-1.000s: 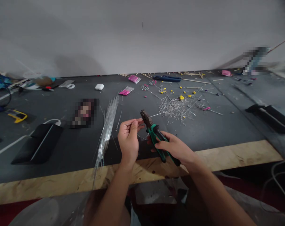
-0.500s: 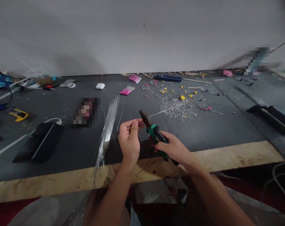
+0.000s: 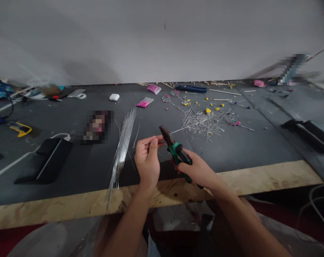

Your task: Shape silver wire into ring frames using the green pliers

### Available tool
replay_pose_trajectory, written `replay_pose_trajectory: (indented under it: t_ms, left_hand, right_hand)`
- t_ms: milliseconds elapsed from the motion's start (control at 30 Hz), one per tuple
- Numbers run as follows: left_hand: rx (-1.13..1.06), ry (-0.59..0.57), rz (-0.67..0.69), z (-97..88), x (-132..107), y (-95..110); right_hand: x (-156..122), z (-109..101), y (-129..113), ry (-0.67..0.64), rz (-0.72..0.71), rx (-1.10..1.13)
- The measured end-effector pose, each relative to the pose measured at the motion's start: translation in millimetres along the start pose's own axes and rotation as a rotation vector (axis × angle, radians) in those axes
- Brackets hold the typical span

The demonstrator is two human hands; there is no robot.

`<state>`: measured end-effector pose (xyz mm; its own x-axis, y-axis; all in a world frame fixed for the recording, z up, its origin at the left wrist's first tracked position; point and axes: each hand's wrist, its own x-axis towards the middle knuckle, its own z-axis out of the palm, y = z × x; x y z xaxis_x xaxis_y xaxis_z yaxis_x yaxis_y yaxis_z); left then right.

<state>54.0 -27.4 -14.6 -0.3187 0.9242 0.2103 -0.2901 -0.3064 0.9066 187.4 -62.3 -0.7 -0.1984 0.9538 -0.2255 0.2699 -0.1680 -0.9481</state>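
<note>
The left hand [image 3: 147,159] is pinching a wire [image 3: 177,131] between thumb and fingers; the right hand [image 3: 196,168] is gripping pliers [image 3: 173,145] by the handles.

The one view looks from the person's head, on the near side of the table [image 3: 247,150], facing forward and down across its top; it is near enough that the forearms [image 3: 133,217] rise large from below the table's front edge, with the left hand [image 3: 148,160] and right hand [image 3: 198,168] over its near part, and wide enough to take in the wall [image 3: 162,46] behind the table and the dim space below its front edge
</note>
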Motion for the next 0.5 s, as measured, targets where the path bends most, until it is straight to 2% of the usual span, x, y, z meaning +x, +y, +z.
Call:
replay_pose_trajectory:
  t_ms: [500]
  left_hand:
    - [-0.013, 0.003, 0.014, -0.3, -8.0, 10.5]
  right_hand:
    - [-5.2, 5.8, -5.2, 0.037, 0.009, 0.004]
